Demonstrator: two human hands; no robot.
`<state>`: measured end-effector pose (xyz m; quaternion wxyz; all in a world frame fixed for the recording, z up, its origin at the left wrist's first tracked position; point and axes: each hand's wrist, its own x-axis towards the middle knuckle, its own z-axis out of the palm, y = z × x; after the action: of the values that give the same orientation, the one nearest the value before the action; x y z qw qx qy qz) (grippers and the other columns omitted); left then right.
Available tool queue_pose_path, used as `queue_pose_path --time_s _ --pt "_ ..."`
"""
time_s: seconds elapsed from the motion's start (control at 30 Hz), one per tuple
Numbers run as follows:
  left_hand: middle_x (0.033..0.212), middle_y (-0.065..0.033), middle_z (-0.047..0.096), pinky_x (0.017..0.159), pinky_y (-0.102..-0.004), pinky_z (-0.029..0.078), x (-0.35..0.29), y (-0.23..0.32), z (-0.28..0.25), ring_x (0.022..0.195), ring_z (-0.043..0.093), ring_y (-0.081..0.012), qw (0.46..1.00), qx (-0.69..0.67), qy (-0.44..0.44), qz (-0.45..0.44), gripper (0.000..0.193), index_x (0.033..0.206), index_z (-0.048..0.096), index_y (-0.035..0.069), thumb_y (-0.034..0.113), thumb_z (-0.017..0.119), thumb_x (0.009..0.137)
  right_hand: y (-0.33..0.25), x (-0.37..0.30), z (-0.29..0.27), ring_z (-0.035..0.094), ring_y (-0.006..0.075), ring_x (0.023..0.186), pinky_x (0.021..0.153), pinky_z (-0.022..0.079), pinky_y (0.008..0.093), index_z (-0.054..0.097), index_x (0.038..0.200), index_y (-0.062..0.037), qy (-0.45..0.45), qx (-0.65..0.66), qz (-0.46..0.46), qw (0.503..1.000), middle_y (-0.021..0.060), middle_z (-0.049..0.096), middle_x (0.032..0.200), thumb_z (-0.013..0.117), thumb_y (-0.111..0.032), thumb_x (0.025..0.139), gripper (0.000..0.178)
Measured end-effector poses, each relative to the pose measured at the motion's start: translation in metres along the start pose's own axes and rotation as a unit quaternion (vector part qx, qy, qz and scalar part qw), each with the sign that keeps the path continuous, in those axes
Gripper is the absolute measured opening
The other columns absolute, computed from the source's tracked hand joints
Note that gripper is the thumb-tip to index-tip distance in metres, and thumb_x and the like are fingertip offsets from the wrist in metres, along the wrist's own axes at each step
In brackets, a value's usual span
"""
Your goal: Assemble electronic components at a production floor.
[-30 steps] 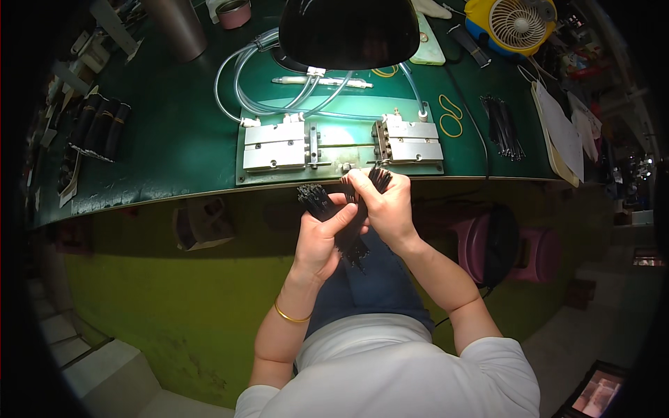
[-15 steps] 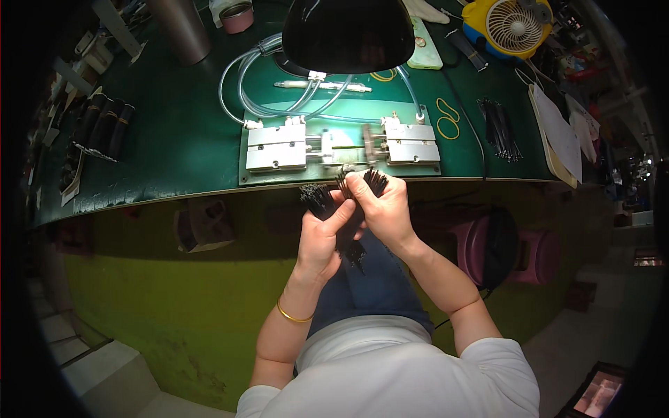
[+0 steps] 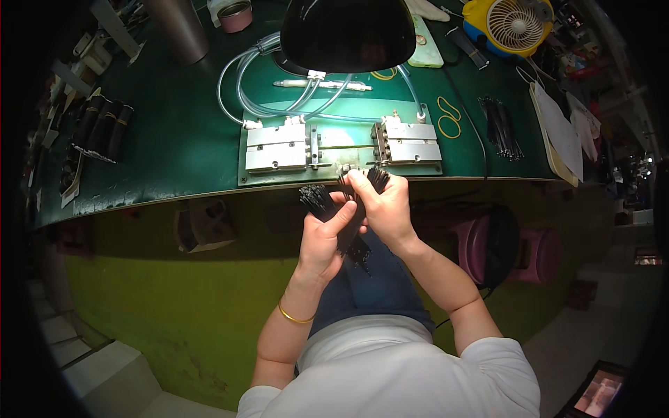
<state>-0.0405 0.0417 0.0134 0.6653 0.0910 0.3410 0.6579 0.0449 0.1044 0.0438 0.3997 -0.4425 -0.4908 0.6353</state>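
My left hand (image 3: pixel 322 240) is closed around a thick bundle of thin black wires (image 3: pixel 316 200), their cut ends fanned out at the top and their tails hanging below. Close against it, my right hand (image 3: pixel 387 212) grips a smaller bunch of black wires (image 3: pixel 379 178), with thumb and forefinger pinched at a few wire tips. Just beyond my fingers, at the bench edge, lies a clamping fixture with a left silver air cylinder (image 3: pixel 276 148) and a right silver air cylinder (image 3: pixel 414 143). Its jaws stand apart, and the wire tips are near the gap.
Clear air hoses (image 3: pixel 240 83) loop behind the fixture, near a white pen (image 3: pixel 324 86). Overhead hangs a black lamp (image 3: pixel 347 35). More black wires (image 3: pixel 500 129) and yellow rubber bands (image 3: pixel 449 118) lie to the right. Tied black bundles (image 3: pixel 104 129) rest at left.
The fixture's jaws, blurred and nearer each other before, have drawn apart toward their cylinders. My hands stay in nearly the same place, both still holding wires.
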Motion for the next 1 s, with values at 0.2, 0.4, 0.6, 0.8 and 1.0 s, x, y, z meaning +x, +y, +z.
queue_pose_path --time_s 0.2,0.4,0.6,0.8,1.0 --pt "0.075 -0.0085 0.057 0.058 -0.0258 0.049 0.001 0.000 0.000 0.062 0.057 -0.0152 1.000 0.008 0.008 -0.009 0.014 0.089 0.051 0.000 0.007 0.058 0.080 0.003 0.002 -0.003 0.044 0.0056 0.033 0.028 0.033 0.0199 0.061 0.069 0.0017 -0.004 -0.013 -0.014 1.000 0.0029 0.055 0.049 0.057 -0.015 0.080 0.020" --pt "0.074 -0.0083 0.057 0.058 -0.0256 0.049 0.003 0.000 -0.001 0.062 0.057 -0.0151 1.000 0.012 -0.006 -0.012 0.013 0.089 0.051 0.000 0.008 0.058 0.080 0.004 0.005 -0.004 0.045 0.0058 0.033 0.028 0.033 0.0196 0.061 0.067 0.0015 -0.011 0.007 -0.015 1.000 0.0043 0.057 0.051 0.057 -0.014 0.080 0.021" --pt "0.074 -0.0079 0.057 0.058 -0.0255 0.047 0.002 0.001 0.006 0.063 0.056 -0.0151 1.000 -0.007 0.008 -0.009 0.012 0.088 0.051 0.001 0.008 0.058 0.081 0.007 0.006 -0.004 0.046 0.0058 0.034 0.028 0.034 0.0196 0.060 0.067 0.0014 -0.008 0.036 -0.011 0.999 0.0057 0.059 0.054 0.057 -0.014 0.080 0.020" --pt "0.074 -0.0076 0.056 0.057 -0.0262 0.046 0.000 0.000 0.001 0.062 0.055 -0.0152 1.000 -0.020 -0.024 -0.003 0.011 0.087 0.051 0.001 0.008 0.057 0.081 -0.003 -0.001 -0.003 0.047 0.0054 0.039 0.031 0.034 0.0188 0.060 0.070 0.0017 -0.058 0.008 0.000 0.998 0.0050 0.058 0.055 0.056 -0.014 0.082 0.020" --pt "0.073 -0.0079 0.056 0.057 -0.0263 0.045 0.001 -0.002 0.000 0.062 0.055 -0.0155 1.000 -0.007 -0.009 -0.001 0.011 0.086 0.051 0.002 0.009 0.058 0.081 0.005 0.000 -0.002 0.046 0.0052 0.036 0.029 0.034 0.0194 0.061 0.070 0.0025 -0.032 0.019 -0.020 0.999 0.0046 0.057 0.053 0.056 -0.014 0.081 0.020"
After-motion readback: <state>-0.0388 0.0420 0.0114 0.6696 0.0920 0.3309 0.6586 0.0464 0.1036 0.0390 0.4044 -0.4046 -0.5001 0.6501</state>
